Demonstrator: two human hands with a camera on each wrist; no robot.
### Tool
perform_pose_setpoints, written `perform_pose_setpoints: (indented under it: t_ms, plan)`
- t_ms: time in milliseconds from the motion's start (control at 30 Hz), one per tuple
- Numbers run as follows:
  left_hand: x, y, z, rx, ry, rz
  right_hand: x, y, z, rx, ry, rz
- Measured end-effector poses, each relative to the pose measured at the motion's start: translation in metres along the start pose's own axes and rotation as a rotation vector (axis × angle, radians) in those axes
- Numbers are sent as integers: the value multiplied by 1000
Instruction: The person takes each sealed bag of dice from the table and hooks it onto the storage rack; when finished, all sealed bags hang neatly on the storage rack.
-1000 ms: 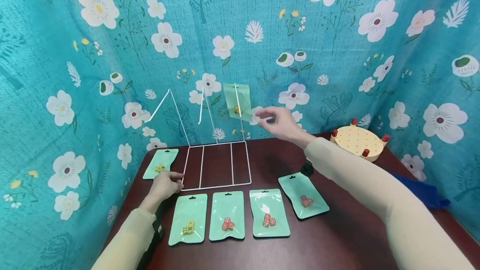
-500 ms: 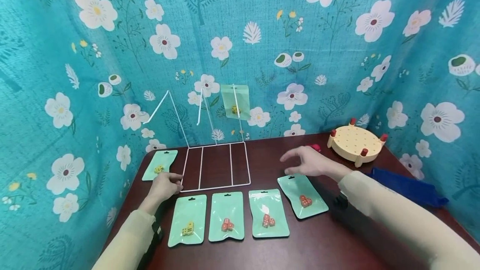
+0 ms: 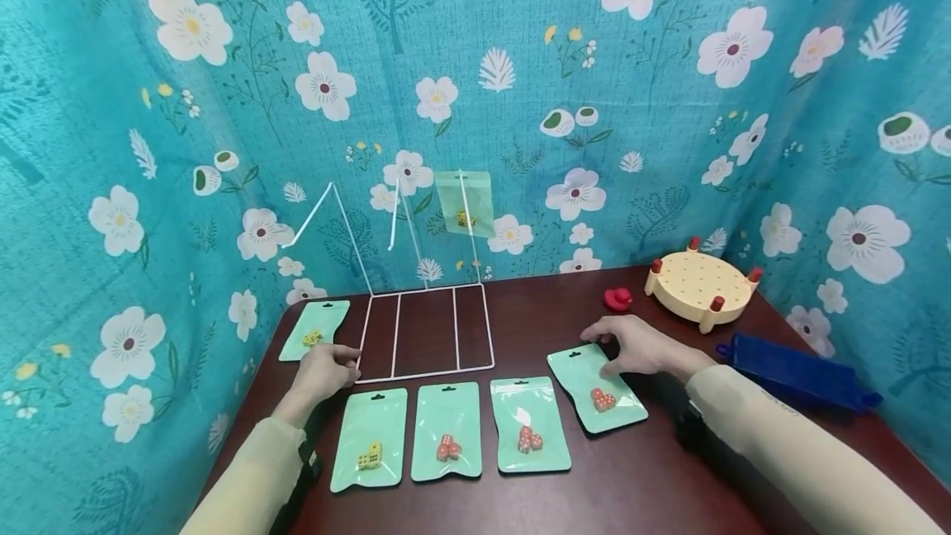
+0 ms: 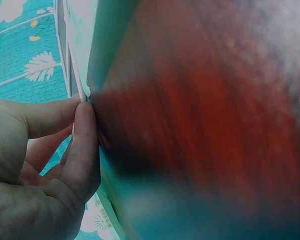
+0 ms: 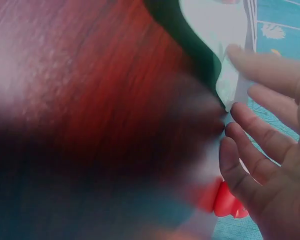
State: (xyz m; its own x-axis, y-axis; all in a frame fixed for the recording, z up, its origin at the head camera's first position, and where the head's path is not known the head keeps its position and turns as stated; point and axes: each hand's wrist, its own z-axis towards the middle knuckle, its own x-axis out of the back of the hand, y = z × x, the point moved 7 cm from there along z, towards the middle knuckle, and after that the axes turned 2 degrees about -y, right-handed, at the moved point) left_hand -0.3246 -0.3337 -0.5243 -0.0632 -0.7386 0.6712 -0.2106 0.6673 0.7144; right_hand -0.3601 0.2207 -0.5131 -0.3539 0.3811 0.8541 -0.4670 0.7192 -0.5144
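My left hand (image 3: 321, 373) pinches the front left corner of the white wire display rack (image 3: 423, 376) between thumb and finger, as the left wrist view shows. A green pouch (image 3: 464, 201) with yellow dice hangs on the rack's right hook. My right hand (image 3: 641, 347) is over the upper right part of a green pouch with red dice (image 3: 594, 382), thumb and fingers apart; in the right wrist view its fingertips (image 5: 236, 109) are at the pouch's edge. In a front row lie a pouch with yellow dice (image 3: 371, 419) and two pouches with red dice (image 3: 447, 411) (image 3: 529, 403).
Another pouch with yellow dice (image 3: 318, 320) lies left of the rack. Behind my right hand sit a red rubber duck (image 3: 617, 298), a round cream pegged stand (image 3: 698, 287) and a blue object (image 3: 798, 374). A floral curtain (image 3: 520, 106) hangs behind the table.
My right hand has moved from beside the hanging pouch down and to the right, onto the rightmost pouch. The red duck has come into view. My left hand keeps its grip on the rack.
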Motion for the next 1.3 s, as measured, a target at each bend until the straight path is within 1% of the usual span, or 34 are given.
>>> perform_pose_setpoints:
  t_ms: [167, 300, 400, 500, 633, 833, 967, 1133, 1300]
  plan:
    - [0, 1, -2, 1, -4, -2, -3, 5, 3, -19, -14, -4]
    - [0, 2, -1, 1, -3, 9, -4, 5, 2, -26, -43, -7]
    - [0, 1, -1, 0, -1, 9, -4, 3, 1, -36, -42, -13]
    - [-1, 0, -1, 0, 0, 4, -5, 3, 0, -57, -21, 0]
    - [-1, 0, -1, 1, -1, -2, -5, 2, -1, -58, 12, 41]
    - [-2, 0, -1, 0, -4, 1, -5, 1, -4, -40, 60, 73]
    - [-2, 1, -1, -2, 1, 11, -4, 1, -7, -37, 76, 94]
    - [-2, 1, 0, -7, 2, 17, -1, 4, -12, -42, 99, 120]
    - [-2, 0, 1, 5, 11, 12, 6, 6, -17, -56, 160, 143]
